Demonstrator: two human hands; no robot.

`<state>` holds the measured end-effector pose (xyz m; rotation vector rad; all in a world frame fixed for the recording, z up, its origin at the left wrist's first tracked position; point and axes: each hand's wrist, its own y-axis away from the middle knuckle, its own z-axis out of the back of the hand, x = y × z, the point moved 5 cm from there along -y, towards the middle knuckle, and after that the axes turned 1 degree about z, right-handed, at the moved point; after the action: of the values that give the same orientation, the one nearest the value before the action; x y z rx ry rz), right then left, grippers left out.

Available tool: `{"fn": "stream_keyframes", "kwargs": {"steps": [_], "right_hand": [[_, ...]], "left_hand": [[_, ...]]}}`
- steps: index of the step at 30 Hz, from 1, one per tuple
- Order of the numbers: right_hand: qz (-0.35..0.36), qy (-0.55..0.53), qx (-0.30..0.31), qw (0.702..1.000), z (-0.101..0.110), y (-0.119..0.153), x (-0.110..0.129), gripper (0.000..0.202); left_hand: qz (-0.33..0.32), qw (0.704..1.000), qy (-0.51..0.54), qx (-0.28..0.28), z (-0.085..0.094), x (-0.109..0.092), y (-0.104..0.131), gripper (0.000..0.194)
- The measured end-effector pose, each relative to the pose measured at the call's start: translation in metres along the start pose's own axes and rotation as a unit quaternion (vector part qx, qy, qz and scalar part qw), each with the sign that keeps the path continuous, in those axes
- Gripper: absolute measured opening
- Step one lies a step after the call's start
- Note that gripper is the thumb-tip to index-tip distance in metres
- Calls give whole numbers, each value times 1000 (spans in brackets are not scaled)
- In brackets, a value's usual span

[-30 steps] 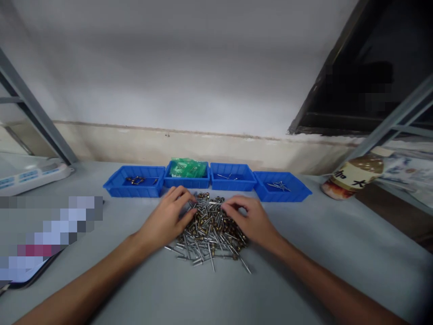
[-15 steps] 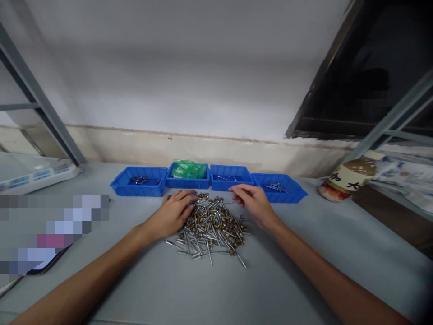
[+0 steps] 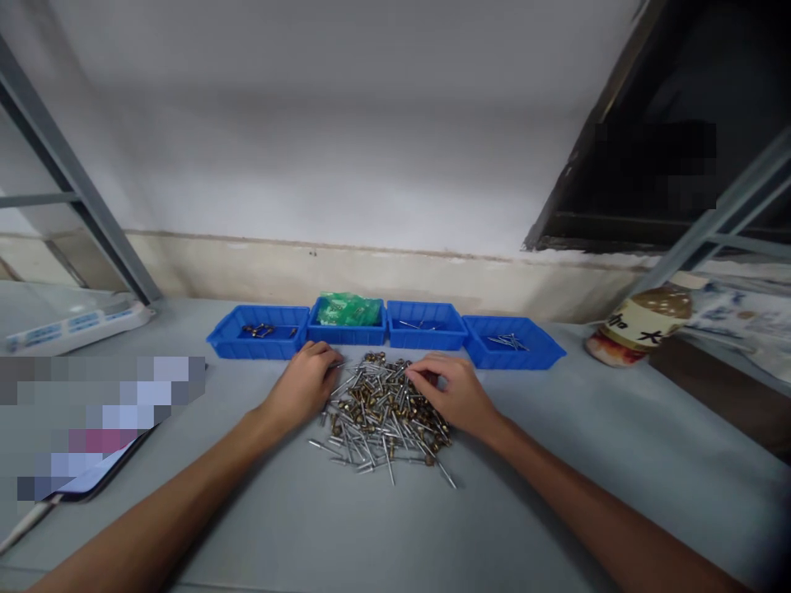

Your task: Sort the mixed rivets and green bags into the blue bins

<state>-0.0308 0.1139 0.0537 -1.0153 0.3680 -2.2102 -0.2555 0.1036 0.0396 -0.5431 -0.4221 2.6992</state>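
A heap of silver blind rivets [image 3: 371, 445] and brass-coloured screw-like fasteners [image 3: 426, 412] lies on the grey table. At the heap's left edge my left hand [image 3: 302, 383] rests with its fingers curled inward. A thin silver pin shows near those fingertips, but whether they grip it is unclear. My right hand [image 3: 457, 391] reaches over the heap's right side, thumb and index finger pinched close together among the pieces. Whatever sits between those fingertips is too small to make out.
Behind the heap stand four blue bins: one with brass pieces [image 3: 259, 344], one with a green packet [image 3: 349, 311], and two with silver pins [image 3: 426, 333] [image 3: 512, 354]. A bottle [image 3: 646, 321] stands right; a phone [image 3: 99, 478] and power strip [image 3: 80, 325] lie left.
My right hand has moved down and left onto the heap, its fingers pinching there. My left hand has drawn slightly left and its fingers have curled more.
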Motion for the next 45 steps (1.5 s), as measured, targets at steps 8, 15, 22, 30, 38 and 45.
{"fn": "stream_keyframes", "kwargs": {"steps": [8,15,22,30,38,45], "right_hand": [[67,24,-22,997,5,1,8,18],[67,11,-13,998,4,1,22,17],[105,14,58,993,-12,4,35,16],[86,25,1,996,-5,3,28,12],[6,-1,-66,998,4,0,20,10],[-360,-340,-175,851,22,-9,-44,26]], "left_hand": [[30,999,3,-28,2,10,2,20],[-37,992,110,-41,9,-32,5,11],[-104,968,222,-54,16,-55,12,10],[-67,968,239,-41,14,-50,12,11],[-84,981,175,-32,19,-47,9,10],[-18,997,42,60,17,-10,5,18]]}}
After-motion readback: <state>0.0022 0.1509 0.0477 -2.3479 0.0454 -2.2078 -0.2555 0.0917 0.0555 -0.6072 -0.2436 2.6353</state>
